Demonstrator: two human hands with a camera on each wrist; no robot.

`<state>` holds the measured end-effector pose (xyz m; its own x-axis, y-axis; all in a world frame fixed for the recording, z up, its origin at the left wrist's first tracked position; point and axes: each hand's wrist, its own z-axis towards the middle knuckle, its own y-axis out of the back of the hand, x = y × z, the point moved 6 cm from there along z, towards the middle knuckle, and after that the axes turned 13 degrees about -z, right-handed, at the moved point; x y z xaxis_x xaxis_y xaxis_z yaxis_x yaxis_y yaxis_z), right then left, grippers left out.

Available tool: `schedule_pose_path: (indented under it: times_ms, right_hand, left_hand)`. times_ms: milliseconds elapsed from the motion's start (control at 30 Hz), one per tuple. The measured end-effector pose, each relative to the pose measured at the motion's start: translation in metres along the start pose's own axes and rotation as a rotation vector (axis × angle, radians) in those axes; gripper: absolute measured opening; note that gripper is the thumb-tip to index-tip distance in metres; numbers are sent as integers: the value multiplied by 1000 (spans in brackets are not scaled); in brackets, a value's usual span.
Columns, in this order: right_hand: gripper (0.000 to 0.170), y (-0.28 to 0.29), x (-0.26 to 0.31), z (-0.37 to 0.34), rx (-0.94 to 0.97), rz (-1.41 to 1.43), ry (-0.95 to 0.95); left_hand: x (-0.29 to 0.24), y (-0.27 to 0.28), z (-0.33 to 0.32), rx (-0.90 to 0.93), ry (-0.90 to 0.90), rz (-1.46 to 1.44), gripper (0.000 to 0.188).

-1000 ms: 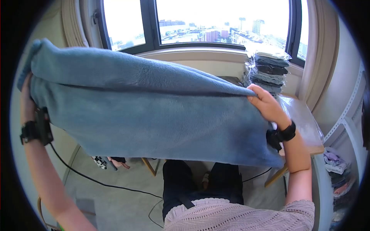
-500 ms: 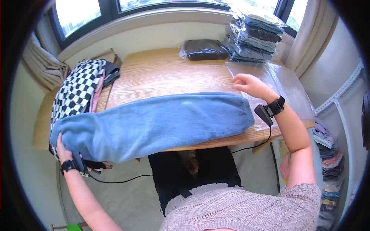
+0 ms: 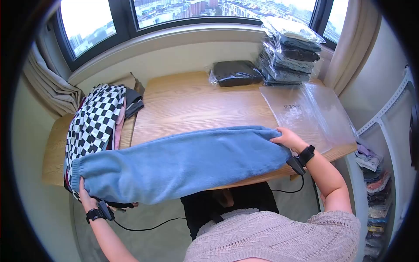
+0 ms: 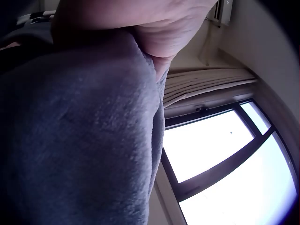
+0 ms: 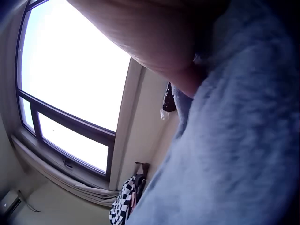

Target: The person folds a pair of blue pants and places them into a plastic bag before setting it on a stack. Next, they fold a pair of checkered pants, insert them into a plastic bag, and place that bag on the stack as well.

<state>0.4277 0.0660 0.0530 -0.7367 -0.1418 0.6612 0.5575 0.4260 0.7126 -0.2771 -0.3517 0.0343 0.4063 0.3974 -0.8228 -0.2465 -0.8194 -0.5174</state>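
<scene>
Long blue fleece pants [image 3: 183, 163] lie folded lengthwise across the front of the table, overhanging its near edge. My left hand [image 3: 86, 198] grips their gathered, elasticated left end, thumb on top and the other fingers hidden beneath the cloth. At the opposite end my right hand [image 3: 290, 139] pinches the upper corner. In the left wrist view the plush cloth [image 4: 89, 126] fills much of the picture, bunched against the hand. The right wrist view has the fleece [image 5: 234, 140] running down from the right hand's fingers.
Checkered clothing [image 3: 98, 118] is heaped on the table's left side. A clear plastic bag [image 3: 305, 113] lies flat at the right. Behind it rise a stack of bagged folded garments [image 3: 290, 56] and a dark bagged garment [image 3: 235, 73]. Wrist-camera cables hang by the table's front edge.
The pants, held up in the air a second ago, came down onto the table. My right hand, free of the cloth half a second ago, has taken hold of the right end.
</scene>
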Motion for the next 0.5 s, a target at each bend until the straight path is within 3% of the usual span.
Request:
schedule_pose_path:
  times_ms: [100,233,400,500]
  right_hand:
    - [35,4,7,-8,6,25,-35]
    - [25,31,15,-21,41,297,43]
    - [24,123,26,-60,-266,376,168]
    - [25,169,-11,-67,-391,339,153]
  left_hand:
    - [-3,-11,-13,-33,-39,23,60]
    - [-13,-52,-42,50,-62,-29,56]
    - [-16,-116,-71,153,-48,-74,54]
    - [-4,-152,-89,266,-44,-124,51]
